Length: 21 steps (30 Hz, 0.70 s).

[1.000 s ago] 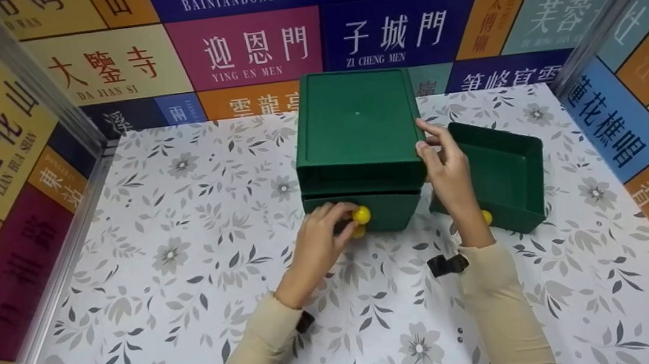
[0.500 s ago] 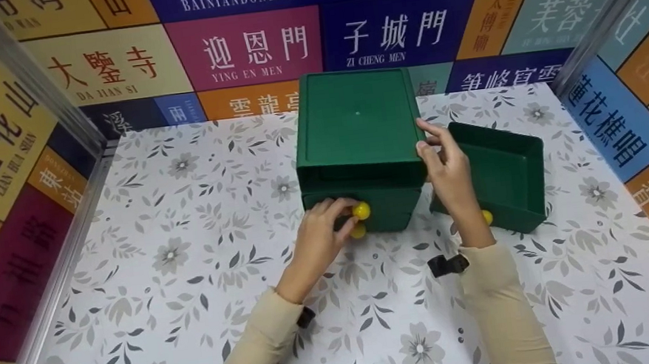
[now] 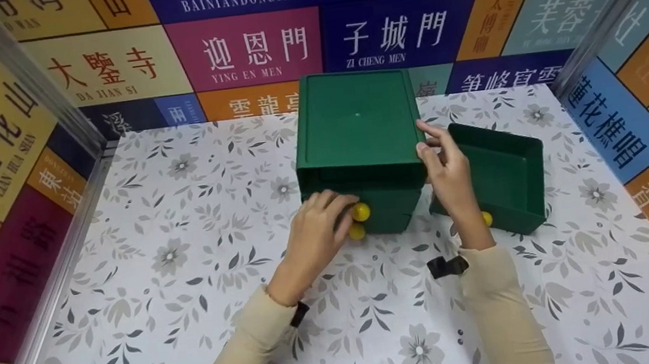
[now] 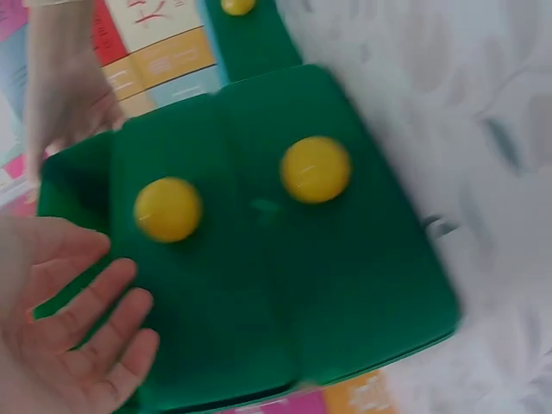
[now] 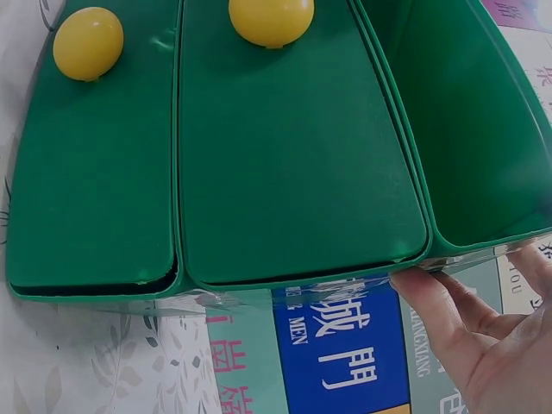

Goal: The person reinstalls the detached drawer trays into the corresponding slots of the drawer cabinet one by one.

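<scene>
A green drawer cabinet (image 3: 357, 120) stands on the table, its top compartment (image 5: 474, 129) without a drawer. Below that, the middle drawer (image 5: 302, 155) and the bottom drawer (image 5: 103, 181) sit nearly flush in their slots, each with a round yellow knob. My left hand (image 3: 320, 225) is beside the middle drawer's knob (image 4: 168, 210); the left wrist view shows its fingers loosely spread, apart from the knob and holding nothing. On the cabinet's right side, near its top front edge, my right hand (image 3: 448, 171) rests its thumb and fingertips against the wall.
A loose green drawer (image 3: 501, 177) with a yellow knob (image 3: 487, 218) lies right of the cabinet, partly behind my right forearm. Flower-patterned white covering (image 3: 193, 319) spreads over the table. Panels with printed characters (image 3: 248, 47) rise behind and at both sides.
The middle drawer has slid back until its front closed up the gap under the top compartment. My left hand has let go of its knob and shifted slightly left. My right hand stays in place.
</scene>
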{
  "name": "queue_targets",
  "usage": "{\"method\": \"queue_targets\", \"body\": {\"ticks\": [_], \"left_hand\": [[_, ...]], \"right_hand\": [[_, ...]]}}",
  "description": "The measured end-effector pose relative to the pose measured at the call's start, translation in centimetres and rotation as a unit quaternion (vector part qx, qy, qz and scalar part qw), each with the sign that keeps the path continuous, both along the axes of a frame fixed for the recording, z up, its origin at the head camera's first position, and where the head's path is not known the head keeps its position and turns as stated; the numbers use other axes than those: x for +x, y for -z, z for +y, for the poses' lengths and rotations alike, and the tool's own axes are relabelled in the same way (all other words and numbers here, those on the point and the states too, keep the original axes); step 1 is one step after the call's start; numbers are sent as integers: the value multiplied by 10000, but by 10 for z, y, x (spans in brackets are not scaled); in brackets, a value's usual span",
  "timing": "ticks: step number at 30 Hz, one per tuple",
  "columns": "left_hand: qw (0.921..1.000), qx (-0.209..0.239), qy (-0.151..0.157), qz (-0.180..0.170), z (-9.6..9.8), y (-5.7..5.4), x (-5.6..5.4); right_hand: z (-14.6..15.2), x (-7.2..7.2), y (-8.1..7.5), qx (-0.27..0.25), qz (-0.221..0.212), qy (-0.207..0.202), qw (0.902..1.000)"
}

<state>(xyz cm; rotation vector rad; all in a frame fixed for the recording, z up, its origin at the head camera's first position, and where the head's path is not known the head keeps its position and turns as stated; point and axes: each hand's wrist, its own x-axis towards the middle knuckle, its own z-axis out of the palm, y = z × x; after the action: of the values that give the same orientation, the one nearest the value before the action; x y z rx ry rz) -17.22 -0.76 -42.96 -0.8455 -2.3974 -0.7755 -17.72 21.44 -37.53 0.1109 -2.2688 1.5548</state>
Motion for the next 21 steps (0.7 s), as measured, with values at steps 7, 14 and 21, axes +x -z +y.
{"method": "queue_targets", "body": {"ticks": [7,14,21], "left_hand": [[9935,633,25,943,-12,-43,-16],[9913,1250,-340,-249,-27,-63,-49],[9296,2318,218,-2859,-39,-59,-91]], "right_hand": [[13,-18,27,-74,62,84,9999],[1,-1,3,-26,-107,15,9999],[-1,-1,0,17,-8,52,10000]]}}
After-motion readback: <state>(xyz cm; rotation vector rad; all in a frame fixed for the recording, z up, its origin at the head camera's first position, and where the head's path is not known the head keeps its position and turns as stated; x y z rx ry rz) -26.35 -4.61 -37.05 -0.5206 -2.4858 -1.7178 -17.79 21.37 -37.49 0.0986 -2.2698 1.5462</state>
